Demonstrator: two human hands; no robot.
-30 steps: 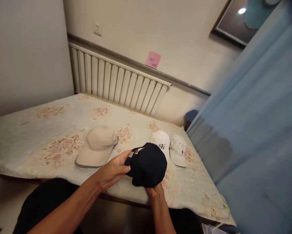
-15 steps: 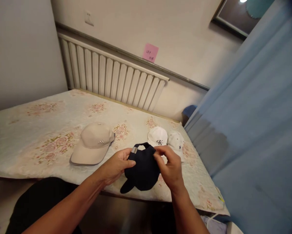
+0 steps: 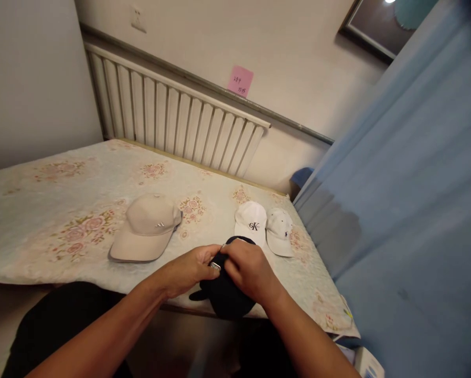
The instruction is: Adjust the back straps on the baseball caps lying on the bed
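Note:
A black baseball cap is held between my two hands above the bed's front edge, its back strap side facing up. My left hand pinches the strap near its metal buckle. Across the strap, my right hand is closed with its fingertips at the same buckle end, covering part of the cap. Beyond it lie a white cap with dark letters and another white cap with a small dark emblem, side by side. To the left rests a beige cap.
The caps lie on a bed with a floral cover. A white radiator runs along the wall behind, below a pink note. A blue curtain hangs on the right.
My right hand has moved left across the strap to the buckle beside my left hand. The black cap has tilted, and its strap opening is now covered.

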